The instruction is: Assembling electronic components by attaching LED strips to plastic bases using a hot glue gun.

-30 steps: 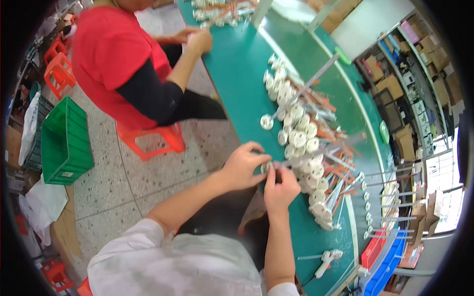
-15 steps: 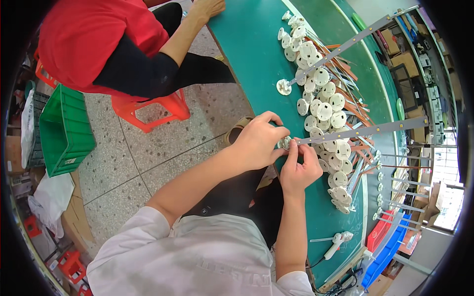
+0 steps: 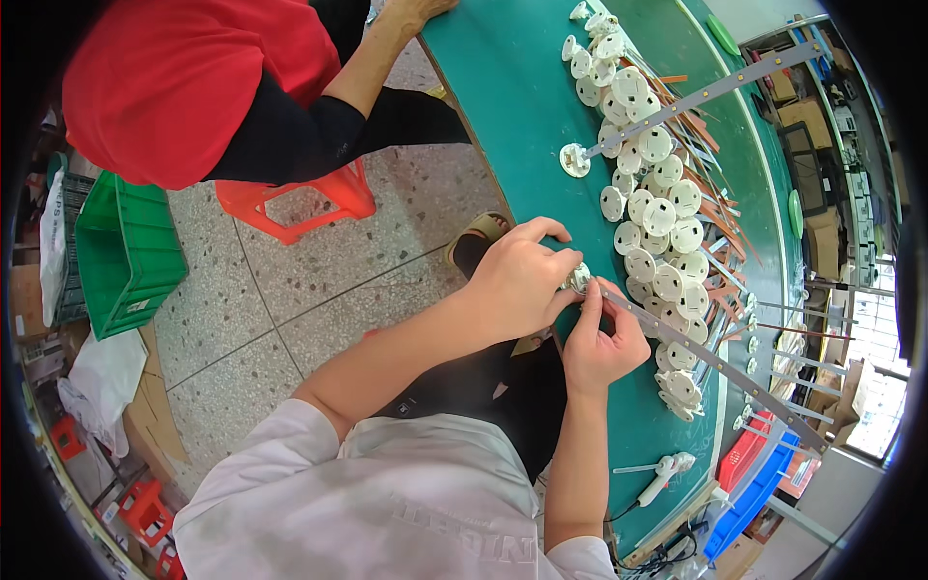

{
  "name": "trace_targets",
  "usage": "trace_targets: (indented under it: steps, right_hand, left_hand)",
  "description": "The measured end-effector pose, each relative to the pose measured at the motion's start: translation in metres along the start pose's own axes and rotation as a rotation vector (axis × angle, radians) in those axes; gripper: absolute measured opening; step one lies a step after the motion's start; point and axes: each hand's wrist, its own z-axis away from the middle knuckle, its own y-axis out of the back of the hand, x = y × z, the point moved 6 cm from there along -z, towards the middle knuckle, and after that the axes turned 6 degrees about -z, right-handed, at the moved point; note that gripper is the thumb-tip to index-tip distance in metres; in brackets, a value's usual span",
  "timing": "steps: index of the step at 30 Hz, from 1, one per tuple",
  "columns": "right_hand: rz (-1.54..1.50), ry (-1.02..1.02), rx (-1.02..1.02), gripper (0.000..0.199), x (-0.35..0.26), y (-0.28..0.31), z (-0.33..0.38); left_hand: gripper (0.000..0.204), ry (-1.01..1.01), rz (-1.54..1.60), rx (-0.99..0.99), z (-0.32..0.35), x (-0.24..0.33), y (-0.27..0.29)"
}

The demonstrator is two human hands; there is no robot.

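Note:
My left hand (image 3: 522,275) is closed on a small white round end cap (image 3: 579,277) near the table's edge. Beside it, my right hand (image 3: 604,343) pinches the near end of a long narrow LED strip (image 3: 710,360), right where it meets the cap. The strip slants away to the lower right, over the heap. Fingers partly hide the joint, so I cannot tell how far the strip sits in the cap. Farther off, another LED strip (image 3: 710,94) stands up from a white round cap (image 3: 574,160) on the table.
White round caps (image 3: 667,217) with strips attached lie heaped along the green table (image 3: 503,68). A glue gun (image 3: 667,474) lies at the near right, by a blue bin (image 3: 754,498) and a red bin (image 3: 742,449). Left are a co-worker in red (image 3: 184,87), a red stool (image 3: 300,208) and a green crate (image 3: 126,256).
The LED strip in my hands has swung its far end down toward the lower right. Both hands remain together at the cap; the whole view has shifted slightly.

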Motion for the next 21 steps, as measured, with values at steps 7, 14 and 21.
trace_targets:
  steps: [7,14,21]
  right_hand:
    - [0.01,-0.058,0.045,0.01,0.008,0.008,-0.001]
    - [-0.113,-0.191,0.081,0.011,0.02,0.004,0.0]
    - [-0.122,-0.227,0.052,0.009,0.02,0.004,0.003]
  left_hand:
    - [0.036,0.004,0.019,-0.019,-0.002,0.0,-0.002]
    - [0.037,-0.028,0.005,0.008,0.001,-0.006,-0.005]
    - [0.038,-0.023,0.043,0.03,0.003,-0.01,-0.007]
